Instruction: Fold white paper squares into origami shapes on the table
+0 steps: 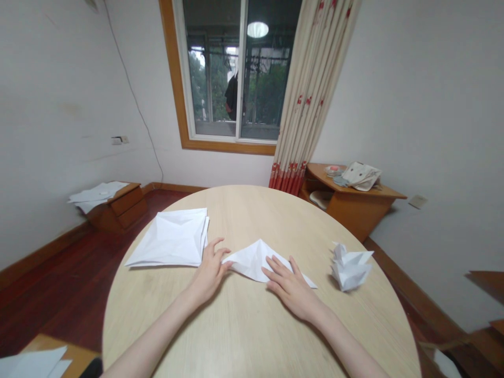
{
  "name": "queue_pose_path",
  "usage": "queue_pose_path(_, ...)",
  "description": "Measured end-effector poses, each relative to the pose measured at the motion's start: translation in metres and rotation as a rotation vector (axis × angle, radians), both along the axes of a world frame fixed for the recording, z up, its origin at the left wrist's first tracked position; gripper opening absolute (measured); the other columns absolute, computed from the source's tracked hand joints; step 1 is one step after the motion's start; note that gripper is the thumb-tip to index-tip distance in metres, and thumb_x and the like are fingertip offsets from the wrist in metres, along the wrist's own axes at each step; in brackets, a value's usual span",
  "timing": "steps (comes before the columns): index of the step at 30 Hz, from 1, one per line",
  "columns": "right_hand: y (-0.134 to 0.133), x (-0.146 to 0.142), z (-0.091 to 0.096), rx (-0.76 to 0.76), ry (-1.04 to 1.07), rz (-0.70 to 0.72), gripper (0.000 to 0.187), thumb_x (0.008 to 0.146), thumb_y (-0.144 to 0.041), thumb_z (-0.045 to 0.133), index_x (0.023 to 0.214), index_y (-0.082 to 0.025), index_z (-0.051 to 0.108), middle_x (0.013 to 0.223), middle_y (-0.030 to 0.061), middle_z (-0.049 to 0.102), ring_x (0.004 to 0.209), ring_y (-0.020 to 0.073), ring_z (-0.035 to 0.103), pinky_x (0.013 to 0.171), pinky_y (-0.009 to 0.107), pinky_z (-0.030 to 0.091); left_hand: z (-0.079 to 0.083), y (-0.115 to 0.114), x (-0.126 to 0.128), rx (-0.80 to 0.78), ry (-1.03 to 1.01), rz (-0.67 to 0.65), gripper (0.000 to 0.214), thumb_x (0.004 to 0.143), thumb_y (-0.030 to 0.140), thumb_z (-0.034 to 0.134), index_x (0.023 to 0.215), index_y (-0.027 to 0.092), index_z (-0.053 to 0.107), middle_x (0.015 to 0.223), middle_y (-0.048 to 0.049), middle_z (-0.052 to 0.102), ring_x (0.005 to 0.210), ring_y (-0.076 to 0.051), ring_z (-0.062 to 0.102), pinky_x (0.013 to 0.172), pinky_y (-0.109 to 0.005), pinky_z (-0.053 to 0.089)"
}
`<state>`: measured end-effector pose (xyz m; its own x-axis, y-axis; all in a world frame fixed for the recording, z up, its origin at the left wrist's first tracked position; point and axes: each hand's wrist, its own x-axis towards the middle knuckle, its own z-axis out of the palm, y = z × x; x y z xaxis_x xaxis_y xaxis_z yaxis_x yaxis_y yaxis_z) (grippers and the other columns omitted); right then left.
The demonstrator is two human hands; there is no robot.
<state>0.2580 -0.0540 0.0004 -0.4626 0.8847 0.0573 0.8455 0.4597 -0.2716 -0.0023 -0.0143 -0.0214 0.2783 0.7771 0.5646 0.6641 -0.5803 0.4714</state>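
A white sheet of paper (252,258), folded into a wide triangle, lies on the round wooden table (244,325) with its peak pointing away from me. At its left corner, my left hand (213,266) pinches the tip between thumb and fingers. My right hand (289,286) lies flat on the paper's right half, fingers spread, covering part of it. To the left is a stack of creased white paper squares (173,237). Several folded white paper pieces form a spiky cluster (350,268) on the right side of the table.
A corner desk (360,210) with a cloth bag (361,175) stands behind the table at right. At left is a low drawer cabinet (126,205) topped with papers. A curtain (307,100) hangs beside the window. More paper (35,362) lies at bottom left.
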Motion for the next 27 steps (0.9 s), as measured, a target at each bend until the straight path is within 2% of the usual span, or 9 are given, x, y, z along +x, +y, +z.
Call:
queue_pose_path(7, -0.003, -0.010, -0.002, 0.086, 0.047, 0.055, 0.047, 0.098, -0.037, 0.039, 0.144, -0.028, 0.032, 0.149, 0.0060, 0.034, 0.140, 0.0215, 0.026, 0.115, 0.057, 0.010, 0.000, 0.000, 0.000, -0.126, -0.034, 0.017, 0.014, 0.094, 0.023, 0.048, 0.087, 0.020, 0.060, 0.134, -0.0090, 0.038, 0.130, -0.027, 0.037, 0.108, -0.050, 0.033)
queue_pose_path(15, -0.008, -0.020, -0.010, 0.049, 0.026, 0.130, 0.061, 0.097, -0.036, 0.041, 0.149, -0.029, 0.009, 0.153, 0.0049, 0.022, 0.142, 0.0195, 0.019, 0.117, 0.052, 0.013, -0.005, 0.004, -0.002, -0.114, -0.011, 0.020, 0.026, 0.093, 0.027, 0.048, 0.075, 0.018, 0.065, 0.133, -0.0086, 0.045, 0.125, -0.028, 0.042, 0.103, -0.052, 0.039)
queue_pose_path(21, -0.008, -0.020, -0.011, -0.023, 0.016, 0.126, 0.062, 0.098, -0.038, 0.039, 0.149, -0.030, 0.005, 0.155, 0.0036, 0.016, 0.143, 0.0189, 0.013, 0.117, 0.051, 0.012, -0.001, 0.004, -0.003, -0.120, 0.004, 0.009, 0.027, 0.092, 0.025, 0.050, 0.070, 0.019, 0.065, 0.127, -0.0076, 0.052, 0.120, -0.027, 0.046, 0.100, -0.050, 0.042)
queue_pose_path(27, -0.009, -0.021, -0.008, -0.092, 0.007, 0.121, 0.059, 0.098, -0.039, 0.036, 0.149, -0.030, 0.007, 0.155, 0.0029, 0.015, 0.143, 0.0193, 0.011, 0.117, 0.051, 0.011, 0.001, 0.003, -0.004, -0.124, 0.009, 0.009, 0.029, 0.092, 0.026, 0.050, 0.067, 0.019, 0.062, 0.120, -0.0074, 0.055, 0.117, -0.027, 0.046, 0.099, -0.050, 0.043)
